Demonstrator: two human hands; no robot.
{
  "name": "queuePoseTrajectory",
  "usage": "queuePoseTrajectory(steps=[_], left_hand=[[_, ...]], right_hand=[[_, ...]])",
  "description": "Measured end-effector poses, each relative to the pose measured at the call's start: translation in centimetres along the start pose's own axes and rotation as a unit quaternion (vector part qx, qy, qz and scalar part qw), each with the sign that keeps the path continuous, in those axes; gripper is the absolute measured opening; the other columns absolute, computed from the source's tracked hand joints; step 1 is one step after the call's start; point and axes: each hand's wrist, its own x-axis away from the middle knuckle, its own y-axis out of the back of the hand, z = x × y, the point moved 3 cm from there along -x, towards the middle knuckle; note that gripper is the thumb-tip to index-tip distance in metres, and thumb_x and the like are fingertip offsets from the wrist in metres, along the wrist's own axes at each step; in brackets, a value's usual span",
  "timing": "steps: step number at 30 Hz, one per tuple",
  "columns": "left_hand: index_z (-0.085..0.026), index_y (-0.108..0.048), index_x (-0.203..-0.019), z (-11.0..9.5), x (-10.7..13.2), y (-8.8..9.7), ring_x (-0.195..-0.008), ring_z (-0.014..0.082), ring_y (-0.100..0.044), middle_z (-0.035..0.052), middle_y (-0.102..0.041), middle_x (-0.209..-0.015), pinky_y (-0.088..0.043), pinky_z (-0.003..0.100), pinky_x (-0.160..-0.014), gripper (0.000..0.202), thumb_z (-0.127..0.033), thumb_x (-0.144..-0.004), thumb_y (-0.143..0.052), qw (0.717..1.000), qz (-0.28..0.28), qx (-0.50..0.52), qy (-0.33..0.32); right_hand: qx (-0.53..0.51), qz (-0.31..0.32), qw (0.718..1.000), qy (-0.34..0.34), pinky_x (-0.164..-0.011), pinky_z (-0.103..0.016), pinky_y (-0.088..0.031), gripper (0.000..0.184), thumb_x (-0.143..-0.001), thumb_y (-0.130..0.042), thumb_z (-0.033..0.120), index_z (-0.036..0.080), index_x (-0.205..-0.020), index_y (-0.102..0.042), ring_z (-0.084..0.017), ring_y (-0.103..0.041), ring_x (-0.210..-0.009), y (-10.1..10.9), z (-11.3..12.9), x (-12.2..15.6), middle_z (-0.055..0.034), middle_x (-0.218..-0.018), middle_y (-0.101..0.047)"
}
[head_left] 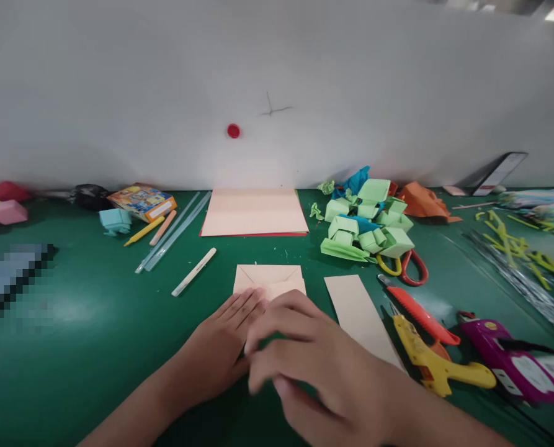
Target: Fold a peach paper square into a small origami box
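Note:
A peach sheet of paper (270,273) with folded corners and crease lines lies on the green table in front of me. My left hand (221,341) rests flat on it, fingers stretched out and together. Just to the right, my right hand (326,357) hovers over the paper's near part, its fingers loosely bent and apart, a little blurred, with nothing seen in them. The paper's lower part is hidden by both hands. Beside my right hand lies a peach paper strip (358,310), partly covered by that hand and forearm.
A stack of peach sheets (254,212) stands at the back. On the right are green folded paper pieces (370,217), scissors (414,268), a red cutter (420,313), a yellow glue gun (428,357) and a purple power strip (509,357). Left: a marker (194,272), glue sticks (177,233).

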Motion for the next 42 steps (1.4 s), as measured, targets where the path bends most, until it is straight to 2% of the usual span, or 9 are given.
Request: queuePoseTrajectory(steps=[1, 3, 4, 6, 11, 19, 25, 37, 42], left_hand=[[-0.018, -0.025, -0.162, 0.0, 0.0, 0.1, -0.155, 0.0298, -0.026, 0.0091, -0.027, -0.168, -0.026, 0.048, -0.128, 0.066, -0.043, -0.105, -0.044, 1.0, -0.002, 0.004, -0.002], [-0.019, -0.025, -0.163, 0.0, 0.1, 0.2, -0.154, 0.0308, -0.029, 0.0114, -0.03, -0.167, -0.031, 0.051, -0.126, 0.071, -0.047, -0.102, -0.051, 1.0, -0.018, 0.013, 0.002], [-0.02, -0.023, -0.163, 0.1, 0.1, 0.2, -0.153, 0.0312, -0.031, 0.0122, -0.031, -0.166, -0.032, 0.051, -0.125, 0.075, -0.048, -0.101, -0.054, 1.0, -0.026, 0.017, 0.005], [-0.022, -0.019, -0.164, 0.3, 0.2, 0.1, -0.152, 0.0315, -0.032, 0.0123, -0.031, -0.166, -0.033, 0.051, -0.124, 0.08, -0.047, -0.099, -0.057, 0.999, -0.031, 0.02, 0.012], [-0.023, -0.015, -0.165, 0.4, 0.3, -0.1, -0.153, 0.0302, -0.031, 0.0105, -0.029, -0.167, -0.032, 0.049, -0.125, 0.082, -0.045, -0.099, -0.057, 0.999, -0.036, 0.012, 0.008], [-0.017, -0.026, -0.162, 0.3, 0.3, 0.1, -0.152, 0.031, -0.034, 0.015, -0.034, -0.165, -0.035, 0.05, -0.123, 0.076, -0.053, -0.1, -0.052, 0.999, -0.031, -0.02, 0.002], [-0.016, -0.027, -0.162, 0.2, 0.3, -0.1, -0.152, 0.0298, -0.033, 0.014, -0.033, -0.165, -0.034, 0.048, -0.124, 0.076, -0.055, -0.101, -0.05, 0.999, -0.024, -0.037, 0.016], [-0.022, -0.022, -0.164, 0.9, 0.5, -1.0, -0.15, 0.0307, -0.037, 0.0096, -0.033, -0.166, -0.037, 0.047, -0.122, 0.078, -0.056, -0.1, -0.051, 0.997, -0.06, -0.042, 0.01], [-0.021, -0.024, -0.164, 0.6, 0.4, -0.6, -0.15, 0.0309, -0.039, 0.0104, -0.034, -0.165, -0.038, 0.047, -0.121, 0.077, -0.056, -0.101, -0.051, 0.997, -0.061, -0.045, 0.007]], right_hand=[[0.0, 0.01, 1.0, 0.001, -0.114, -0.047, -0.039, 0.037, -0.102, -0.043, 0.029, 0.031, -0.128, -0.068, -0.026, -0.052, -0.132, 0.8, -1.2, -1.6, -0.003, -0.138, -0.064], [0.009, -0.031, 0.999, -0.04, -0.118, -0.045, -0.036, 0.038, -0.102, -0.044, 0.027, 0.023, -0.133, -0.065, -0.025, -0.051, -0.134, 1.4, -3.4, -3.6, -0.0055, -0.14, -0.065], [-0.002, -0.032, 0.997, -0.069, -0.119, -0.041, -0.036, 0.039, -0.101, -0.046, 0.027, 0.022, -0.136, -0.063, -0.022, -0.051, -0.135, 1.0, -4.2, -3.9, -0.0049, -0.144, -0.063], [0.003, -0.02, 0.996, -0.086, -0.124, -0.042, -0.03, 0.044, -0.101, -0.044, 0.026, 0.018, -0.141, -0.06, -0.022, -0.047, -0.14, -0.4, -5.1, -3.7, -0.0066, -0.151, -0.057], [0.025, 0.03, 0.995, -0.087, -0.127, -0.046, -0.025, 0.057, -0.1, -0.044, 0.028, 0.01, -0.154, -0.046, -0.026, -0.035, -0.151, -2.8, -5.5, -2.4, -0.0128, -0.162, -0.041], [-0.025, 0.083, 0.994, -0.067, -0.13, -0.045, -0.017, 0.077, -0.104, -0.043, 0.051, 0.008, -0.164, -0.019, -0.027, -0.017, -0.157, -2.2, -5.9, -2.2, -0.0153, -0.169, -0.02], [-0.033, 0.1, 0.993, -0.053, -0.13, -0.045, -0.013, 0.077, -0.105, -0.04, 0.054, 0.01, -0.164, -0.019, -0.026, -0.012, -0.158, -2.4, -6.4, -1.9, -0.0127, -0.171, -0.016], [-0.047, 0.119, 0.99, -0.055, -0.13, -0.041, -0.005, 0.08, -0.104, -0.039, 0.057, 0.006, -0.163, -0.019, -0.026, -0.009, -0.158, -1.8, -6.5, -2.3, -0.0148, -0.17, -0.015], [-0.054, 0.118, 0.99, -0.061, -0.13, -0.041, -0.004, 0.079, -0.104, -0.041, 0.055, 0.007, -0.164, -0.02, -0.026, -0.009, -0.158, -1.8, -6.3, -2.2, -0.0142, -0.17, -0.015]])
